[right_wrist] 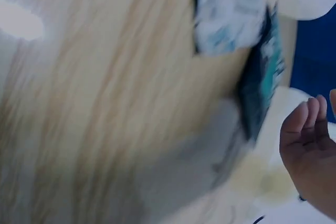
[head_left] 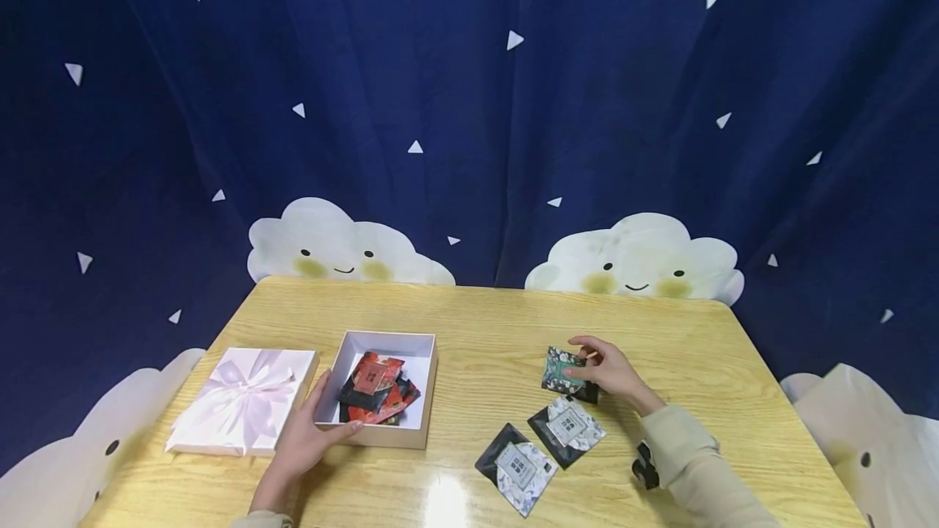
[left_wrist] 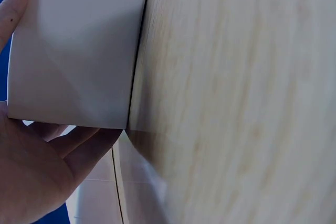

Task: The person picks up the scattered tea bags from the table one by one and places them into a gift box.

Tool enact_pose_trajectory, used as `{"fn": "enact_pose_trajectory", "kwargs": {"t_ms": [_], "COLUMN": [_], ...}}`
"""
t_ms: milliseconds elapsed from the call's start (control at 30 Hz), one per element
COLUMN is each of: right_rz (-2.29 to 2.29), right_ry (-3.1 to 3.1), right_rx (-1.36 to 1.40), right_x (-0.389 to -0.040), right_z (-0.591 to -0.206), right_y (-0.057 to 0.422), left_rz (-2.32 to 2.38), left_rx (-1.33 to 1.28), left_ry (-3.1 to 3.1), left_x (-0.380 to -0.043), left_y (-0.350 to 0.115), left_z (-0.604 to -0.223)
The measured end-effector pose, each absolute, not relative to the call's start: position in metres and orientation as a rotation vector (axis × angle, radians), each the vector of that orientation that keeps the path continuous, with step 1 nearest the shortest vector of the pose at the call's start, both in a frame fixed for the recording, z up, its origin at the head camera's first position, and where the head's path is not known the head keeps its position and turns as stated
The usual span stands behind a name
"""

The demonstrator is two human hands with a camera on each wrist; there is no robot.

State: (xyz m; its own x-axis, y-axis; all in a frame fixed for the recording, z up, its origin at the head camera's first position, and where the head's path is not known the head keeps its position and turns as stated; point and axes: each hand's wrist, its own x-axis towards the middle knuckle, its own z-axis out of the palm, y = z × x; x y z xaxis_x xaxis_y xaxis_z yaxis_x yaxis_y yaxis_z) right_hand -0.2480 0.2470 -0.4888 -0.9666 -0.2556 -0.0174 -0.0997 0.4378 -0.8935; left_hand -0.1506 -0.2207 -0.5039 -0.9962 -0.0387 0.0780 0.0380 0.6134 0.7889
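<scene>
An uncovered white gift box (head_left: 429, 398) contains several red-and-black packets (head_left: 376, 381). My left hand (head_left: 302, 436) rests around its near left corner. In the left wrist view, the thumb lies against the near wall (left_wrist: 79, 51) and the extended fingers reach along the left side. To the right, my right hand (head_left: 614, 371) is at a green-and-black floral packet (head_left: 559, 367). The right wrist view shows the loosely bent fingers (right_wrist: 311, 119) apart from that blurred packet (right_wrist: 260, 77). Two white-and-black floral packets (head_left: 568, 427) (head_left: 517, 467) lie nearer to me.
A white lid (head_left: 282, 406) with a pale ribbon bow lies left of the box. Everything stands on a wood-grain table (head_left: 484, 324). Behind it hangs a dark blue curtain (head_left: 469, 104) with cloud prints. A black device (head_left: 645, 465) is on my right wrist.
</scene>
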Motion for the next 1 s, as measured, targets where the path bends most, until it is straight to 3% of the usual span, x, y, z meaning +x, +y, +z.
{"fn": "enact_pose_trajectory", "kwargs": {"t_ms": [633,1000], "right_rz": [-1.08,-1.27], "right_ry": [2.804,2.738], "right_rx": [-0.189,0.025], "right_x": [-0.253,-0.254], "right_z": [-0.517,-0.507], "right_y": [0.265,0.263], "left_rz": [-1.337,-1.348], "left_rx": [0.017,0.021], "left_ry": [-2.745,-2.741], "left_x": [-0.15,-0.15], "left_y": [-0.22,-0.22], "left_z": [-0.505,-0.504]}}
